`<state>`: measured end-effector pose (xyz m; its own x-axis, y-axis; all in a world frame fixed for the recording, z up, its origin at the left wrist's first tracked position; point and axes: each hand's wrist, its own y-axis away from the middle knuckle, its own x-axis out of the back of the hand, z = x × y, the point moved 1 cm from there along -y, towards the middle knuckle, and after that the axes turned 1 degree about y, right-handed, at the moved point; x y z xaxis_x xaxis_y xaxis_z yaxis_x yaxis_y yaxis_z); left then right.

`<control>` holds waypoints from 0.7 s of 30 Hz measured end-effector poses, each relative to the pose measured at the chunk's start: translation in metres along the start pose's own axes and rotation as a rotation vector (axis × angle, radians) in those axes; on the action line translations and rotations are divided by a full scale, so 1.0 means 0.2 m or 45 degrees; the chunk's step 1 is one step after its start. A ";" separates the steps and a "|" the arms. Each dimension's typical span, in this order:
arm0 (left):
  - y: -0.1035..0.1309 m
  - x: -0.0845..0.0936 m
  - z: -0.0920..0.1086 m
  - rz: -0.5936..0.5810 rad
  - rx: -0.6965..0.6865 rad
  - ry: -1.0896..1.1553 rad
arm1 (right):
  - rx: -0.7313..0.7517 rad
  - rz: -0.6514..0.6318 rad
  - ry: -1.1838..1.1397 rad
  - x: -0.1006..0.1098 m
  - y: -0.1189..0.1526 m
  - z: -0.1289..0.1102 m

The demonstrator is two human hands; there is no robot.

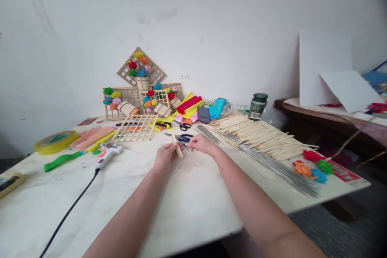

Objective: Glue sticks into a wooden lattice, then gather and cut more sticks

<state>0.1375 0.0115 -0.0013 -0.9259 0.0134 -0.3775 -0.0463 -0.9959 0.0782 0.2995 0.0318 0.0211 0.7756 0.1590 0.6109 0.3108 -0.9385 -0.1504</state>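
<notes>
— Facing a white wall (211, 28) across a pale table (193, 217). Holding anything in the middle?

— Gripping a small bundle of sticks (177, 146) in the left hand (165, 155), closing thumb and fingers around it and tilting it above the near half of the tabletop.

— And doing what with the right hand (201, 144)?

— Bringing it in just beside the bundle, curling its fingers inward. (Being unable to tell about anything thin pinched between those fingertips.)

— Spotting what just behind the hands?

— Seeing a blue-handled tool (185, 138), partly hiding behind the fingers, then black-handled scissors (185, 127) a little farther back.

— Looking left of there?

— Finding a flat stick lattice (136, 128), a white glue gun (108, 156) trailing a black cord (72, 205) nearer the front, then a green strip (62, 162) and a wide roll of yellow tape (56, 143).

— Turning right instead?

— Meeting a broad spread of loose sticks (256, 135), silver wires (278, 171) lying along its near side, and crumpled coloured paper (304, 169) near the corner.

— Glancing toward the back?

— Noticing folded bright paper (190, 105), a dark-lidded bottle (258, 107) standing upright, stick pots (143, 84) holding paper flowers (141, 73) by the wall, and white boards (320, 64) leaning at far right, beyond the table.
</notes>
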 end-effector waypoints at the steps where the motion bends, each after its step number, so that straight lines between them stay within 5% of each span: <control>1: 0.00 0.00 0.00 0.016 0.012 0.019 | -0.037 0.085 0.031 0.03 -0.01 0.02; 10: 0.00 0.00 0.00 0.062 0.034 -0.013 | -0.407 0.599 0.701 0.26 0.00 0.17; 15: -0.01 0.01 -0.01 0.032 0.003 -0.021 | -0.651 0.529 0.891 0.32 0.03 0.21; 21: -0.01 0.01 -0.02 0.029 -0.002 -0.040 | -0.647 0.314 1.035 0.27 0.03 0.19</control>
<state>0.1381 0.0131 -0.0054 -0.9379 -0.0064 -0.3467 -0.0245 -0.9961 0.0846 0.3644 0.0468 0.0231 0.1146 -0.1389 0.9837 -0.2285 -0.9673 -0.1100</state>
